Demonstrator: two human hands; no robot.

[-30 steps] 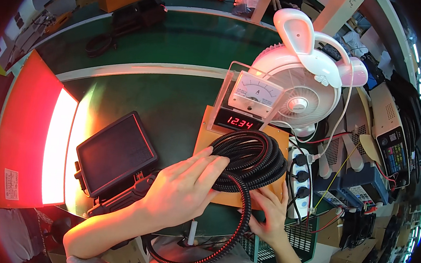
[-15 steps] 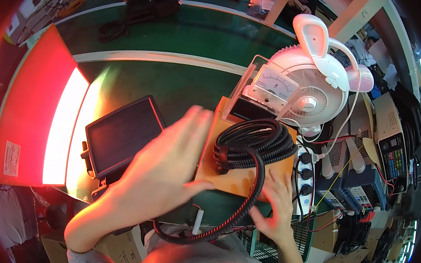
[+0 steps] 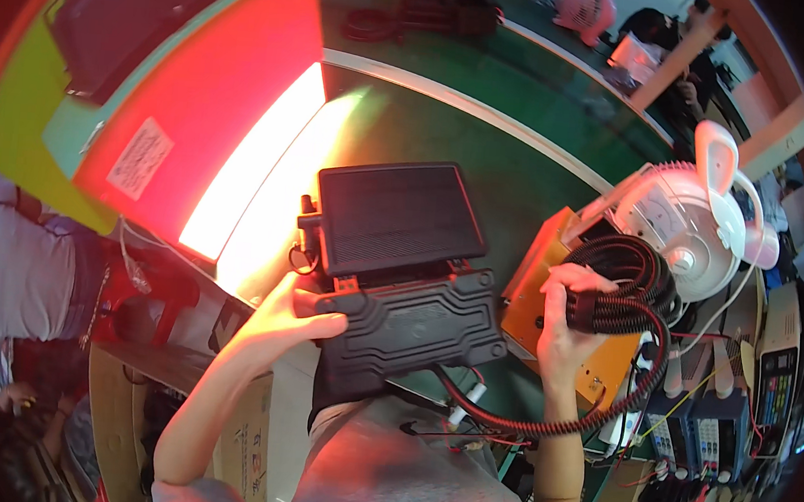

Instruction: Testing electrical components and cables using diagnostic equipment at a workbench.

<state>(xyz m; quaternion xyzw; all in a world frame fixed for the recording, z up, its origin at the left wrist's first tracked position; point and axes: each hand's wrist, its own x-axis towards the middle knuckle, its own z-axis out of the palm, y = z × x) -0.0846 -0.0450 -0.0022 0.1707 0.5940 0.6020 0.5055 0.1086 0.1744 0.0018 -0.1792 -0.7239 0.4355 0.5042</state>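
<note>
The green surface (image 3: 448,151) lies bare above the black device (image 3: 400,270), giving a hand room to pass there. To the right the way is crowded: an orange box (image 3: 537,280), a coiled black hose (image 3: 631,283) and a white fan (image 3: 696,232) (standing close together).

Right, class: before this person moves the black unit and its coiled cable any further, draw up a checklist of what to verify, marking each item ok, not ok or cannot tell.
1. Left hand has a grip on the black unit at its left end: ok.
2. Right hand is closed round the coiled cable: ok.
3. Cable runs slack from unit to coil, not taut: ok.
4. Cable's joint at the unit is sound: cannot tell, hidden.
5. Coil is clear of the white fan: not ok, right against it.
6. Unit is fully supported by the green bench: cannot tell.
</note>
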